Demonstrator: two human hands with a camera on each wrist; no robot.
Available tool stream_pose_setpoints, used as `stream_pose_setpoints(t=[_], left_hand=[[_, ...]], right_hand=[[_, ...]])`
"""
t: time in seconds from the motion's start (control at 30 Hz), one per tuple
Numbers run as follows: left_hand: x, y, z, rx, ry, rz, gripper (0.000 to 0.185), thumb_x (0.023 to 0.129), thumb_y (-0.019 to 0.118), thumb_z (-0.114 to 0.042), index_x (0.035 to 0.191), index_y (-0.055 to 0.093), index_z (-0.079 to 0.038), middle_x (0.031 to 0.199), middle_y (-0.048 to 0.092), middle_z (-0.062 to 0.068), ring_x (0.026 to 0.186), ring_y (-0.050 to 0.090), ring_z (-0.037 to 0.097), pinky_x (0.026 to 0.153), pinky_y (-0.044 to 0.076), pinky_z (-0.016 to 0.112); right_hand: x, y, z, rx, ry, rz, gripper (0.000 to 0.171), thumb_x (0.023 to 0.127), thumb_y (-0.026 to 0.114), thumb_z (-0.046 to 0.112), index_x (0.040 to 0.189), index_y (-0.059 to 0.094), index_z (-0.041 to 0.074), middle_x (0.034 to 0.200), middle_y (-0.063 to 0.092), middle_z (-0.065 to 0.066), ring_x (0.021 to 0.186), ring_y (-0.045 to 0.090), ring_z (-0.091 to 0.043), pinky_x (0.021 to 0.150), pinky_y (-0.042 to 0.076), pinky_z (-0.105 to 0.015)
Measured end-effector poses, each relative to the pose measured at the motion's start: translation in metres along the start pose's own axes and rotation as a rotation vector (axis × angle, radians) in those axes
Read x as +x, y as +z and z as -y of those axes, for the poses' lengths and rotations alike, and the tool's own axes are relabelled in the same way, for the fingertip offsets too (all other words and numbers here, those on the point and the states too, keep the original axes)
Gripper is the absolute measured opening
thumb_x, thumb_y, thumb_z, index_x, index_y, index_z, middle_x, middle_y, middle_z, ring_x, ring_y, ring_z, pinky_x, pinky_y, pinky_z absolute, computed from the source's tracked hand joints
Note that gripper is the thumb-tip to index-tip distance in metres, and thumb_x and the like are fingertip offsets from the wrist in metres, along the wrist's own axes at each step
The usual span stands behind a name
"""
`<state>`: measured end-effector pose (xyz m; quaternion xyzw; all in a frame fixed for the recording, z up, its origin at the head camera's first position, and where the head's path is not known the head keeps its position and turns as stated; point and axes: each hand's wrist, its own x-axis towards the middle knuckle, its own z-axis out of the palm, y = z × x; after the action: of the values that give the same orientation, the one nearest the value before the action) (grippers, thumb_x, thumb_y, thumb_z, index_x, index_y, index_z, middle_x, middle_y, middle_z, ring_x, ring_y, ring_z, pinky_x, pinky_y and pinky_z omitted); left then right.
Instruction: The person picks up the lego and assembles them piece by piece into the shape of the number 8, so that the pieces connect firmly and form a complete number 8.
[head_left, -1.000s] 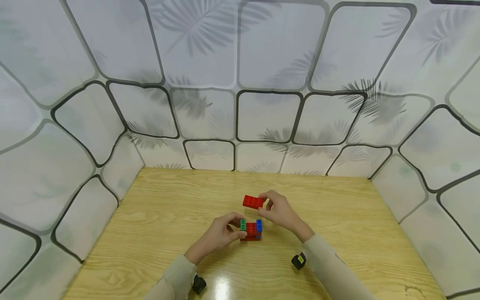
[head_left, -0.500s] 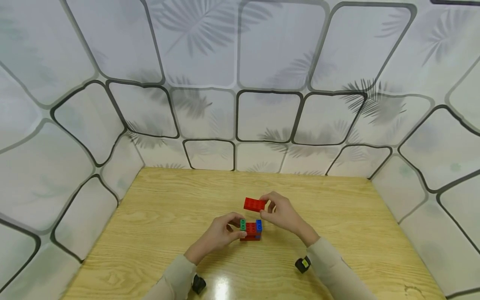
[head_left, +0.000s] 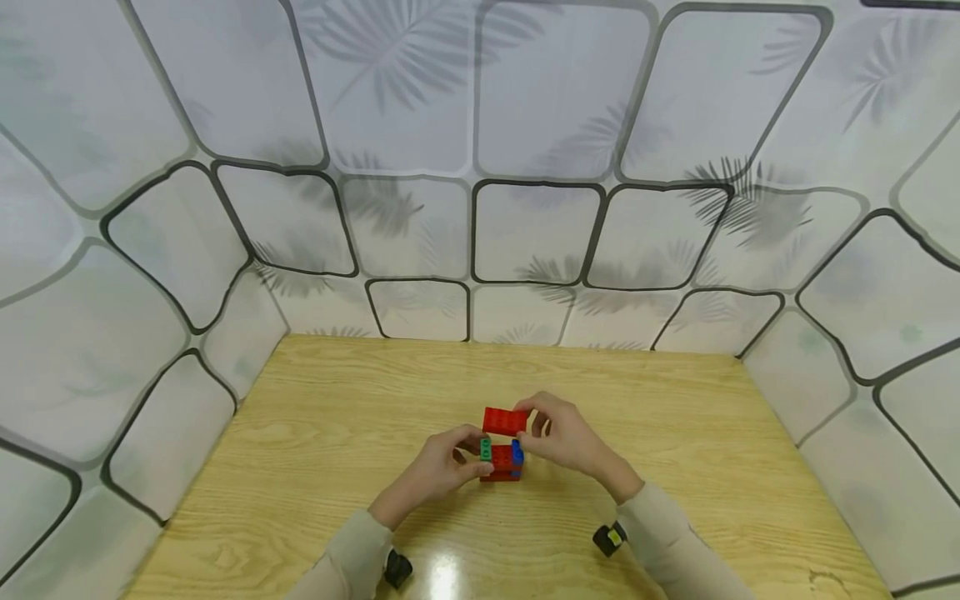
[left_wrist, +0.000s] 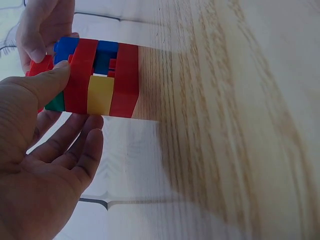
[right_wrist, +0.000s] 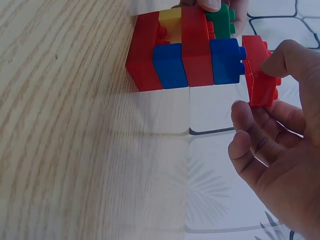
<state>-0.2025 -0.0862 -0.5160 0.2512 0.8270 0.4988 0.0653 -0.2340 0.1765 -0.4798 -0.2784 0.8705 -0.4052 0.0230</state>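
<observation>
Right hand (head_left: pixel 566 435) pinches a flat red brick (head_left: pixel 505 420) between thumb and fingers — since a second ago it has carried the brick down and toward the person, from well above and behind the stack to just over its top. In the right wrist view the red brick (right_wrist: pixel 261 75) stands right against the studs of the top blue block (right_wrist: pixel 226 61), touching or nearly so; whether it is seated I cannot tell.

Left hand (head_left: pixel 438 471) grips the block stack (head_left: pixel 501 462) on the wooden table (head_left: pixel 315 433) and has not shifted over the same second. Thumb and fingers curl round the stack's left side; in the left wrist view the thumb (left_wrist: pixel 37 87) presses its upper edge by the green block (left_wrist: pixel 55 103).

Stack as seen from the wrists: red layers alternating with blue, a yellow block (left_wrist: pixel 100 95) set in one side, green at the top corner.

Judgement: the brick is lined up as the next layer, capping the green and blue blocks. It looks close to being pressed home — the stack is steadied for that push.
</observation>
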Motion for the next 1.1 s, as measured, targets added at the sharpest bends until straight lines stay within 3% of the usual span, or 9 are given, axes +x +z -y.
stream_pose_setpoints(t=[0.4,1.1], left_hand=[[0.0,0.001,0.001,-0.003,-0.004,-0.008,0.034,0.097,0.079,-0.021,0.125,0.068,-0.008,0.116,0.075,0.007,0.104,0.071,0.027,0.081,0.056,0.025],[0.001,0.001,0.002,0.004,0.012,-0.004,0.032,0.097,0.079,-0.021,0.125,0.068,-0.009,0.116,0.076,0.006,0.106,0.072,0.027,0.082,0.056,0.026]], right_hand=[[-0.006,0.003,0.005,-0.003,-0.085,0.026,0.032,0.09,0.076,0.012,0.121,0.07,0.011,0.107,0.068,0.0,0.077,0.061,-0.005,0.064,0.052,-0.024],[-0.012,0.005,0.008,-0.008,-0.095,0.068,0.031,0.088,0.075,0.011,0.119,0.071,0.015,0.105,0.068,0.001,0.075,0.06,-0.005,0.064,0.052,-0.024]])
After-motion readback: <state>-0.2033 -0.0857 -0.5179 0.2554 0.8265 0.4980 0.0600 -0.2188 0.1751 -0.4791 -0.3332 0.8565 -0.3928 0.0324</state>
